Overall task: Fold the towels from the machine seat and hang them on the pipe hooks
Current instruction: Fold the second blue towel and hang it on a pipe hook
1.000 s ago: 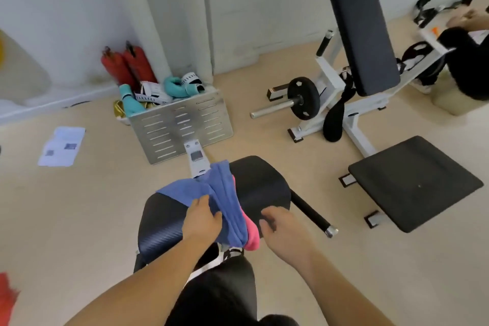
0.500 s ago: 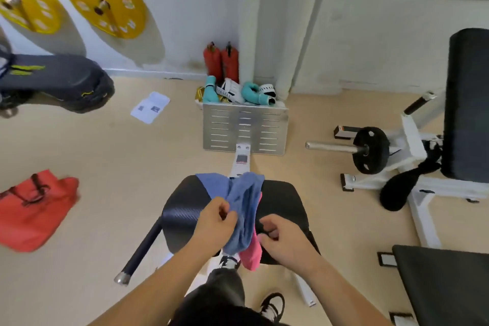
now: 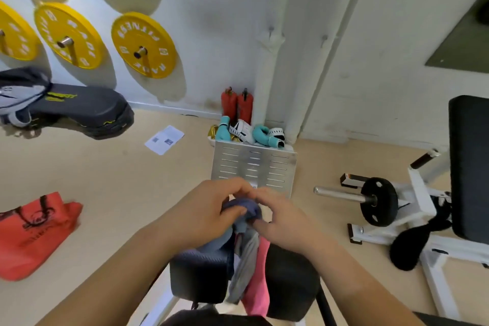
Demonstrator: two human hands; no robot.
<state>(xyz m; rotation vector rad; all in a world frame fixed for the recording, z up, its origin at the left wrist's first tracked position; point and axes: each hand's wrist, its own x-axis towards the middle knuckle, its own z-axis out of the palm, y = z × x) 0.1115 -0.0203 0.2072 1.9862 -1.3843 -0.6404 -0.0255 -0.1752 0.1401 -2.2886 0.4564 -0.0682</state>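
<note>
A blue towel [image 3: 244, 219] is bunched between both hands, raised above the black machine seat [image 3: 201, 275]. My left hand [image 3: 211, 209] grips its top from the left, my right hand [image 3: 280, 214] pinches it from the right. Its loose end hangs down over the seat's middle. A pink towel [image 3: 258, 283] hangs beside it; who holds it I cannot tell. Two white vertical pipes [image 3: 272, 61] stand against the wall ahead, each with a small hook [image 3: 270, 30], the other hook [image 3: 324, 39] to the right.
A perforated metal box [image 3: 254, 169] with teal boxing gloves stands before the pipes, two red extinguishers [image 3: 236, 106] behind it. Yellow weight plates [image 3: 144, 45] hang on the wall at left. A red bag [image 3: 34, 235] lies on the floor; a white weight machine [image 3: 412, 201] stands right.
Both hands have lifted the blue towel off the seat and bunched it together. The view has tilted up toward the wall and pipes.
</note>
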